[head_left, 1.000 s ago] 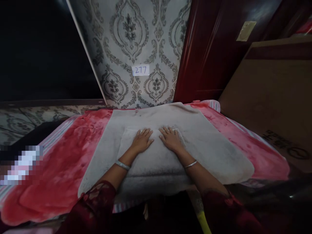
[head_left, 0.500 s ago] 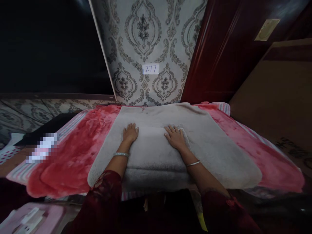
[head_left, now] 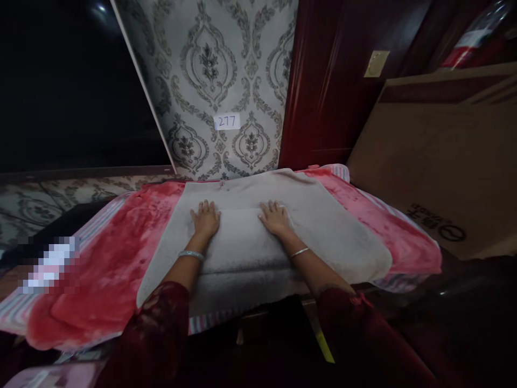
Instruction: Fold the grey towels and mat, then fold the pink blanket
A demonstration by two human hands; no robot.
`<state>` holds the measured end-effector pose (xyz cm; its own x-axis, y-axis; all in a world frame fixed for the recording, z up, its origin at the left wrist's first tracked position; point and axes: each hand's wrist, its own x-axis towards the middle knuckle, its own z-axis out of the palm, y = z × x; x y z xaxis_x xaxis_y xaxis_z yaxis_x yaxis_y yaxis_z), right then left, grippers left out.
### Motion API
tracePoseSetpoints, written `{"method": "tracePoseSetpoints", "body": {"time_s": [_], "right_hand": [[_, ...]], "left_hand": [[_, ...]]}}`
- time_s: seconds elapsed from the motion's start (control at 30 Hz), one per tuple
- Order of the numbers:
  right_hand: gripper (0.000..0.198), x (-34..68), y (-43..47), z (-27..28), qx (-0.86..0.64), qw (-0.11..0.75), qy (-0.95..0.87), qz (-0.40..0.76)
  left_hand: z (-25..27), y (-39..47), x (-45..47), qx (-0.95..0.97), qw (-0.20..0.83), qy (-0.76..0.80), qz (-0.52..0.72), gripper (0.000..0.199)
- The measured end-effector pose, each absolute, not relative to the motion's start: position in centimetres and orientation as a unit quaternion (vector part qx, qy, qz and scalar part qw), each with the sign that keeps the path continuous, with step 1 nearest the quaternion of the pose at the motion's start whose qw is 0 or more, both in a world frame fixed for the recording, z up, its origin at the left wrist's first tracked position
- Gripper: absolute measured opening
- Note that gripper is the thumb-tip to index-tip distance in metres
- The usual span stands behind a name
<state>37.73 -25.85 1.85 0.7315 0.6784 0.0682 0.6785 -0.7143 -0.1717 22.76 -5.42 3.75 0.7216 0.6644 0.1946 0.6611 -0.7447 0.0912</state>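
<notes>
A grey plush cloth (head_left: 238, 231) lies spread over a red and pink fleece blanket (head_left: 100, 264). My left hand (head_left: 205, 220) rests flat on the left part of the grey cloth, fingers spread and palm down. To its right, my right hand (head_left: 276, 216) also presses flat on the same cloth with its fingers apart. Neither hand grips anything. The cloth's near edge hangs over the front side, with a crease running across it. Under the red blanket, a striped cloth (head_left: 218, 319) shows along the edges.
A large dark screen (head_left: 72, 91) stands at the left, before a patterned wall (head_left: 210, 64) bearing a paper label (head_left: 226, 121). On the right are a dark red wooden panel (head_left: 319, 81), a big cardboard box (head_left: 436, 156) and a plastic bottle (head_left: 476, 35). A pink item (head_left: 60, 375) sits at lower left.
My view has turned to the right, bringing the bottle and more of the cardboard box into sight. Both hands stay flat on the grey cloth, in nearly the same spots.
</notes>
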Motion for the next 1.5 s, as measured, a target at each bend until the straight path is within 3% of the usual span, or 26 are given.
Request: {"method": "tracePoseSetpoints", "body": {"time_s": [0.2, 0.87, 1.17, 1.33, 1.5], "right_hand": [[0.065, 36.8, -28.4, 1.0, -0.943, 0.077, -0.323, 0.007], [0.061, 36.7, -29.4, 0.6, -0.940, 0.114, -0.321, 0.007], [0.058, 29.4, -31.3, -0.2, -0.912, 0.109, -0.394, -0.037], [0.057, 28.2, -31.6, -1.0, -0.916, 0.090, -0.388, -0.039], [0.057, 28.5, -31.5, -1.1, -0.915, 0.093, -0.390, -0.041]], "left_hand": [[2.0, -8.9, 21.3, 0.977, 0.011, 0.206, 0.051, 0.062], [3.0, -6.7, 15.7, 0.922, 0.052, 0.383, 0.026, 0.061], [1.0, -17.2, 16.6, 0.985, 0.034, 0.147, 0.079, 0.061], [-0.7, -18.9, 17.3, 0.986, 0.040, 0.147, 0.072, 0.061], [0.0, -15.1, 15.1, 0.972, 0.040, 0.226, 0.057, 0.065]]}}
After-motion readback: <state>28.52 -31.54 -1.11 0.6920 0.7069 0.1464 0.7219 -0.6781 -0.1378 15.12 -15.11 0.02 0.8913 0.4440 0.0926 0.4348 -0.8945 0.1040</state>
